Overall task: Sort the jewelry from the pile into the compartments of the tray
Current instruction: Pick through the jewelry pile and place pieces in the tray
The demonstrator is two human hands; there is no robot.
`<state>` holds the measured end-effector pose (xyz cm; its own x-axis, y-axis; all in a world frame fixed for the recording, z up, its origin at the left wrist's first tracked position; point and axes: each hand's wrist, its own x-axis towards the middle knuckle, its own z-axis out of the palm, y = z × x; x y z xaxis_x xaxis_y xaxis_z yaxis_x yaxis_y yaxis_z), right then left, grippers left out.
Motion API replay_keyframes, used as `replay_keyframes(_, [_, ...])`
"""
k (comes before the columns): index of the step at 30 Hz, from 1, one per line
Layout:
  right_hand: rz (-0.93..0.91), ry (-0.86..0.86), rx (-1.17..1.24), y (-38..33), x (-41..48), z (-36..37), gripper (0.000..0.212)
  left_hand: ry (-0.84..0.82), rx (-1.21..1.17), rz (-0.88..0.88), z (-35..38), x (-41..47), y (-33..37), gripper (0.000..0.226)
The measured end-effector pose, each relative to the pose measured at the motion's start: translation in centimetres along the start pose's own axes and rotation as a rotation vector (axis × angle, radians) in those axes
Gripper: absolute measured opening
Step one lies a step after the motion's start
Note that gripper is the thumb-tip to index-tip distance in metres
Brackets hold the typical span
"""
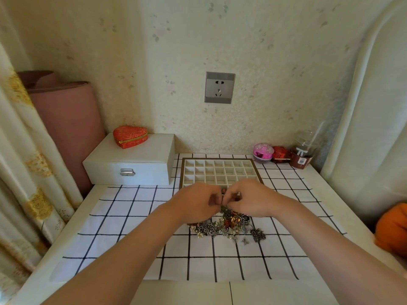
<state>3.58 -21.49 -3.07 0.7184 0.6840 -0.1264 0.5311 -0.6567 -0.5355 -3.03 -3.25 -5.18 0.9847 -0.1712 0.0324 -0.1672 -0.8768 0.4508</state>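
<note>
A pile of jewelry, silver chains and gold and amber pieces, lies on the checked cloth near the middle. Behind it sits the tray, white with a brown rim and many small square compartments that look empty. My left hand and my right hand meet just above the far side of the pile, in front of the tray's near edge. Both pinch a small piece of jewelry between their fingertips; it is mostly hidden by the fingers.
A white jewelry box with a red heart-shaped case on it stands at the back left. At the back right are a pink ball, a red box and a clear jar. An orange object lies at the right edge.
</note>
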Motion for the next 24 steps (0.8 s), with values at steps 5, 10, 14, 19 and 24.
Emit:
replay_keyframes(5, [0.012,-0.124,-0.109,-0.2,-1.2,0.4,0.017,-0.112,0.029,0.027,0.8,-1.4,0.4,0.017])
replay_keyframes(10, [-0.005,-0.112,-0.248,-0.4,-1.1,1.2,0.029,-0.112,0.082,0.018,0.8,-1.9,0.2,0.016])
replay_keyframes(14, [0.029,-0.119,-0.132,-0.2,-1.0,1.1,0.022,-0.098,0.059,0.018,0.6,-2.0,0.1,0.022])
replay_keyframes(19, [0.037,-0.085,0.06,0.0,-1.0,0.4,0.013,-0.037,-0.214,-0.001,0.3,-1.7,0.4,0.028])
replay_keyframes(24, [0.087,-0.08,0.201,0.0,-1.0,0.2,0.016,0.016,-0.415,-0.032,0.2,-1.2,0.5,0.021])
